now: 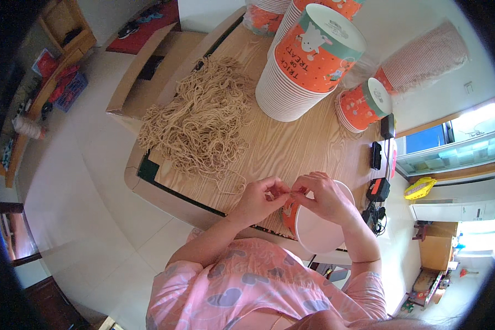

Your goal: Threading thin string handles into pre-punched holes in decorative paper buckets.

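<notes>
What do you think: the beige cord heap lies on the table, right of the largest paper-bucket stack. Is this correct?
Only the side is wrong: the head view shows the beige cord heap on the table, left of the largest paper-bucket stack.

- Holds left hand [263, 199] and right hand [323, 197] together above the near edge of the desk [275, 143].
- Pinches with thumb and index finger of each, fingertips meeting.
- Slants left forearm [212, 237] and right forearm [362, 242] inward across that edge.
</notes>
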The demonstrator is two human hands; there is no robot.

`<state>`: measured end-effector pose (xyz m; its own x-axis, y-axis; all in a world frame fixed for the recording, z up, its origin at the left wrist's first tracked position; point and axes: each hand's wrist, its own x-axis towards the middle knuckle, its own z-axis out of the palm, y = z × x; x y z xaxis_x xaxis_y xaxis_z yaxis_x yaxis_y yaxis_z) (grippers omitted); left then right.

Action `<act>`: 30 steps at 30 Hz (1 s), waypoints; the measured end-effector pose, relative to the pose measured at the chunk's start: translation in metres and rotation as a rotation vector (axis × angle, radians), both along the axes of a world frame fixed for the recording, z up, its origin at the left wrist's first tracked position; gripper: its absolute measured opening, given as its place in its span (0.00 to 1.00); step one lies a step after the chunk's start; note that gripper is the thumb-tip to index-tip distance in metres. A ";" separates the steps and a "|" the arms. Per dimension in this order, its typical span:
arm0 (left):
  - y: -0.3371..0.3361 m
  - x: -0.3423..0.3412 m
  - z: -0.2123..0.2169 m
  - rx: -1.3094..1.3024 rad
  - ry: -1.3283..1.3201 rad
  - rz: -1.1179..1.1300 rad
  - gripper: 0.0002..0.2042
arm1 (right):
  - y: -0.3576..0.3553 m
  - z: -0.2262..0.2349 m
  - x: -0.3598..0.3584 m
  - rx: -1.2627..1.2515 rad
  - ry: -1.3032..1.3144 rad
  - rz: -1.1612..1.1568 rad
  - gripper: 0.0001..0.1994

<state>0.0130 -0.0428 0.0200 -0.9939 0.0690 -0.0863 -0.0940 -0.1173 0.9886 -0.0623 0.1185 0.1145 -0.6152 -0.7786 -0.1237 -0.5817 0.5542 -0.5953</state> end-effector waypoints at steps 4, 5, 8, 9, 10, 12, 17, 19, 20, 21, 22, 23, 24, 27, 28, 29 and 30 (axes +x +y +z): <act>0.001 0.000 -0.002 0.025 -0.010 -0.035 0.05 | -0.002 0.004 0.000 0.028 -0.011 0.021 0.06; 0.000 0.000 -0.002 0.023 -0.005 -0.035 0.04 | -0.002 0.005 0.000 0.041 -0.033 0.021 0.06; -0.001 0.001 -0.002 0.013 0.002 -0.025 0.05 | -0.001 0.004 -0.001 0.026 -0.029 0.033 0.06; -0.002 0.002 -0.002 0.005 0.003 -0.013 0.05 | 0.000 0.003 -0.001 0.026 -0.029 0.032 0.06; -0.004 0.002 -0.002 0.004 0.003 -0.014 0.05 | 0.000 0.001 -0.002 0.023 -0.010 0.046 0.06; -0.006 0.003 -0.001 -0.005 -0.003 -0.026 0.05 | 0.001 0.000 -0.002 0.019 0.009 0.059 0.07; -0.005 0.003 -0.003 -0.009 0.008 -0.013 0.05 | 0.001 0.001 -0.001 0.010 0.002 0.050 0.06; -0.006 0.003 -0.002 -0.035 0.004 -0.015 0.05 | 0.001 0.002 -0.002 0.024 0.003 0.060 0.06; -0.007 0.003 -0.002 -0.042 -0.002 -0.023 0.05 | 0.000 0.003 -0.002 0.038 0.004 0.069 0.06; -0.007 0.003 -0.003 -0.049 -0.007 -0.031 0.05 | 0.000 0.004 -0.002 0.038 0.005 0.069 0.06; -0.007 0.003 -0.004 -0.050 -0.007 -0.031 0.05 | -0.001 0.005 -0.001 0.028 -0.018 0.059 0.06; -0.006 0.002 -0.005 -0.048 -0.009 -0.029 0.05 | -0.002 0.006 -0.001 0.019 -0.041 0.049 0.05; -0.006 0.002 -0.006 -0.045 -0.011 -0.027 0.05 | -0.003 0.005 0.000 0.020 -0.040 0.050 0.05; -0.002 0.002 -0.010 0.016 0.075 -0.007 0.05 | -0.004 0.004 0.002 -0.027 0.026 0.010 0.07; -0.003 0.001 -0.009 0.016 0.076 -0.007 0.05 | -0.004 0.004 0.002 -0.023 0.032 0.014 0.07; -0.004 0.000 -0.006 0.086 0.007 -0.012 0.07 | -0.004 0.004 0.002 -0.018 0.037 0.017 0.07; -0.005 -0.001 -0.005 0.157 -0.063 -0.017 0.08 | -0.003 0.002 0.001 -0.018 0.037 0.016 0.07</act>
<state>0.0121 -0.0476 0.0154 -0.9854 0.1033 -0.1354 -0.1587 -0.2678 0.9503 -0.0612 0.1156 0.1169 -0.6062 -0.7905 -0.0868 -0.6124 0.5337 -0.5832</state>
